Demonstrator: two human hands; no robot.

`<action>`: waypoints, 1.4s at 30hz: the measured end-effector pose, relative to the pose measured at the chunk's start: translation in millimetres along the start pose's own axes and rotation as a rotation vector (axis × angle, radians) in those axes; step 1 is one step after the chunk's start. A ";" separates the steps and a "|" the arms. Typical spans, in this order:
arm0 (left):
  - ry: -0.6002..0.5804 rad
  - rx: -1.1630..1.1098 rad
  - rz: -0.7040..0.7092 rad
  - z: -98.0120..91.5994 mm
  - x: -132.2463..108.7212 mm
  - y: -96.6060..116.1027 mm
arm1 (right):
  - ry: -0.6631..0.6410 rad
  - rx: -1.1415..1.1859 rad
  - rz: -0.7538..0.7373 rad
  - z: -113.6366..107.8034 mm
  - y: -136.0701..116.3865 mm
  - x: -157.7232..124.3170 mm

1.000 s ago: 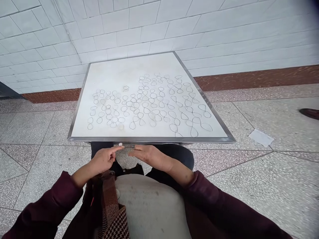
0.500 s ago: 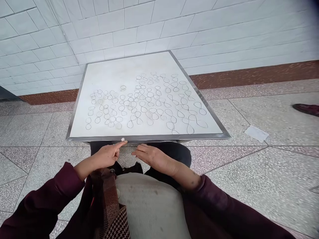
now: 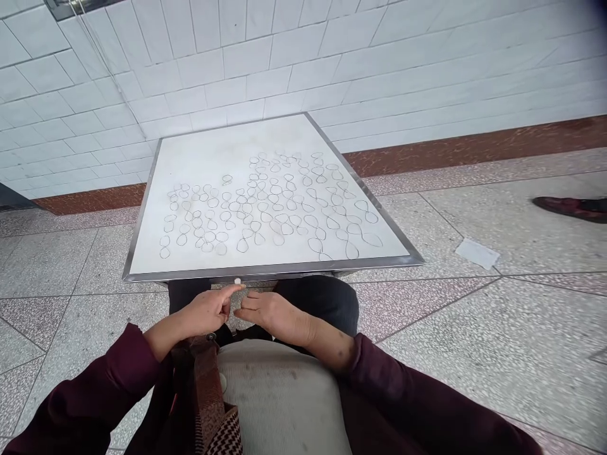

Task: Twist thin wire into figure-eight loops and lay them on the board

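My left hand is held over my lap just below the table's front edge, index finger stretched forward, the other fingers curled. A small white piece sits at that fingertip. My right hand lies beside it with its fingers extended and close together, the tips touching or almost touching the left hand's fingers. It holds nothing that I can see. On the white table with a metal rim lie several thin wire figure-eight loops, spread in rows across its middle and right.
A brown patterned bag strap hangs at my left side. The table stands against a white tiled wall. A scrap of paper lies on the speckled floor at right, and a person's dark shoe shows at the far right edge.
My right hand has moved left until its fingertips meet the left hand. The left index finger still carries the white piece. My head has tilted, so the table sits slightly lower and further left.
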State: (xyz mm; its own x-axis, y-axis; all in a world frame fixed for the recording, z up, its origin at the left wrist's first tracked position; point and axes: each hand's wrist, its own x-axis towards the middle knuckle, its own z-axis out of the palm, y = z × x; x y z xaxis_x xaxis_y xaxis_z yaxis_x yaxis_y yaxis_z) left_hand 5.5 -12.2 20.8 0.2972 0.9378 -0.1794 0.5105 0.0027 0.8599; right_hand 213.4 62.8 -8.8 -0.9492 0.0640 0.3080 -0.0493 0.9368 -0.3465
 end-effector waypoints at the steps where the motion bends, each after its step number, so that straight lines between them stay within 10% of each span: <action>1: -0.006 0.022 0.005 0.3 0.0 -0.6 | -0.012 -0.012 -0.021 -0.2 -0.2 0.5; 20: -0.093 0.258 0.131 -11.0 3.2 4.3 | 0.074 0.025 0.106 8.2 -9.8 -10.7; 26: 0.493 -0.092 0.176 -33.9 15.9 20.1 | 0.478 0.381 0.687 12.1 -3.2 -11.8; 30: 0.961 -0.697 0.018 -10.9 18.5 10.6 | 0.642 0.621 0.882 2.2 -2.8 -8.8; 35: 0.657 -0.987 -0.136 30.1 28.7 16.3 | 0.686 0.677 0.892 0.0 -5.6 -2.7; 42: 0.691 -1.008 -0.063 37.0 40.7 29.7 | 0.691 0.480 0.770 4.7 -10.5 0.0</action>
State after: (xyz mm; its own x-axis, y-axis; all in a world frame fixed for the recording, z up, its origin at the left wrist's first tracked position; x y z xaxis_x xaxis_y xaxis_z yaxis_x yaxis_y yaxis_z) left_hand 62.6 13.2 21.4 -0.3533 0.9124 -0.2068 -0.4363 0.0348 0.8991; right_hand 212.5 51.4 -9.3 -0.4117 0.8799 0.2373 0.2173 0.3477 -0.9121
